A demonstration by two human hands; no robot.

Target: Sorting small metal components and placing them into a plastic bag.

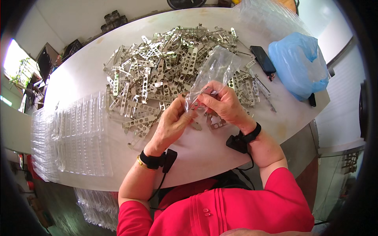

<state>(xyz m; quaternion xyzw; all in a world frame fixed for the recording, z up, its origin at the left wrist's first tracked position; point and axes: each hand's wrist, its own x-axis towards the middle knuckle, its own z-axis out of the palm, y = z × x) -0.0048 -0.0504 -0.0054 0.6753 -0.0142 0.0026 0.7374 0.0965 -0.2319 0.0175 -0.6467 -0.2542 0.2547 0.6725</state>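
Between my two hands is a clear plastic bag [219, 65], its crumpled body rising away from me over a wide heap of perforated metal strips [153, 74]. My left hand [171, 122] pinches the bag's near edge with thumb and fingers. Close beside it, my right hand [225, 103] is closed on the gathered plastic, thumb toward the left hand. Whether a small part sits inside the bag at my fingertips, I cannot tell. Several metal strips lie on the table just under and beyond my hands.
Stacked clear plastic trays [80, 135] stand at the table's left side. To the right are a black phone [262, 59] and a full light-blue plastic bag [299, 65]. More clear plastic sheets [271, 17] lie at the far right. The white table's curved edge [189, 185] runs close in front of me.
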